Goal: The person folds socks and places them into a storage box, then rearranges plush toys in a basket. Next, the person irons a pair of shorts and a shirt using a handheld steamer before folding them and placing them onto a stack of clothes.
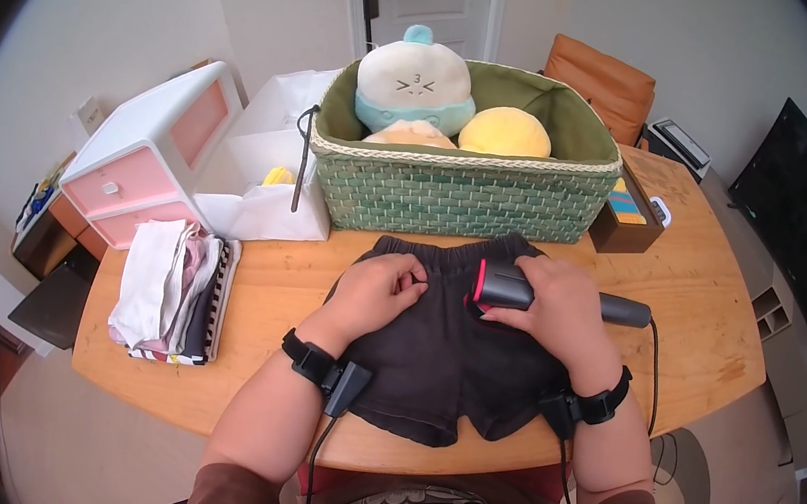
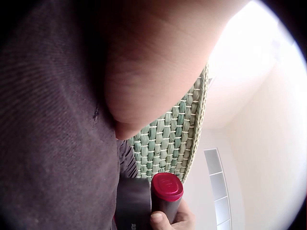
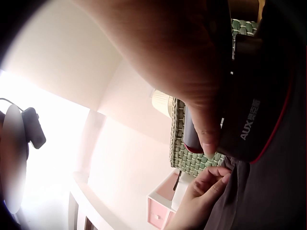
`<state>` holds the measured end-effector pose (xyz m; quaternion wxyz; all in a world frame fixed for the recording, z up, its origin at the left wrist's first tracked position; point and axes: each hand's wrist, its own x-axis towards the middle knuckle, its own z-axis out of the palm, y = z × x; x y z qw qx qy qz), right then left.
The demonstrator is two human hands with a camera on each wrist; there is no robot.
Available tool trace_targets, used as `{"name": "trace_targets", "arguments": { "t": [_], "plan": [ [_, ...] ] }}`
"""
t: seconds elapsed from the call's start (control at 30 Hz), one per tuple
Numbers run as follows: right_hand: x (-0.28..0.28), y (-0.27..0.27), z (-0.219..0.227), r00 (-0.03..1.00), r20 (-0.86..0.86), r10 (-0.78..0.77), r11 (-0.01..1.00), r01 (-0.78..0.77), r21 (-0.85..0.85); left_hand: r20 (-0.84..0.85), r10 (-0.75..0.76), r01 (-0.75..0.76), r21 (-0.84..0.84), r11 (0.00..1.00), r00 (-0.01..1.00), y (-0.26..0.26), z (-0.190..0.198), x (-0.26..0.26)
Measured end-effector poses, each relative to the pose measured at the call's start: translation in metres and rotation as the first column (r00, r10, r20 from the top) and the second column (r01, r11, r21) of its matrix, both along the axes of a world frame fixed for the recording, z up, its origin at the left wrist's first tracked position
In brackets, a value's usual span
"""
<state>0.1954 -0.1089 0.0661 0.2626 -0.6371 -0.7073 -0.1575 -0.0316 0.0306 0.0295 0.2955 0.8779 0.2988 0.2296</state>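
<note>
Dark shorts lie spread on the wooden table, waistband toward the basket. My right hand grips a dark grey handheld garment steamer with a red-pink edge, over the upper right of the shorts. In the right wrist view, the steamer shows AUX lettering, and its red-edged face lies against the cloth. My left hand rests on the upper left of the shorts, fingers curled and thumb meeting the forefinger at the cloth. From the right wrist, that left hand appears pinching the fabric beside the steamer's tip.
A green woven basket with plush toys stands just behind the shorts. Folded clothes are stacked at left, before a white-and-pink drawer box and a white bin. A brown box stands back right. The steamer's cord hangs over the table's right side.
</note>
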Motion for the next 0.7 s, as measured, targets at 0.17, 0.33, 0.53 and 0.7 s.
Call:
{"name": "trace_targets", "arguments": {
  "t": [0.17, 0.33, 0.53, 0.7],
  "plan": [
    [-0.008, -0.003, 0.002, 1.000, -0.010, 0.018, 0.999, -0.018, -0.049, 0.024, 0.005, -0.004, -0.004, 1.000, 1.000, 0.000, -0.003, 0.001],
    [-0.010, -0.003, 0.004, 0.999, -0.030, 0.015, 0.999, -0.016, -0.046, 0.031, 0.013, -0.013, -0.002, 1.000, 0.999, 0.001, -0.005, 0.002],
    [-0.013, -0.004, 0.006, 1.000, 0.006, -0.030, 0.996, 0.030, -0.085, 0.023, 0.015, -0.015, -0.008, 1.000, 1.000, 0.001, -0.004, 0.002],
    [-0.006, 0.001, -0.006, 0.997, -0.018, -0.077, 0.996, 0.076, -0.039, 0.013, 0.015, -0.016, 0.006, 1.000, 1.000, 0.001, -0.004, 0.002]
  ]
}}
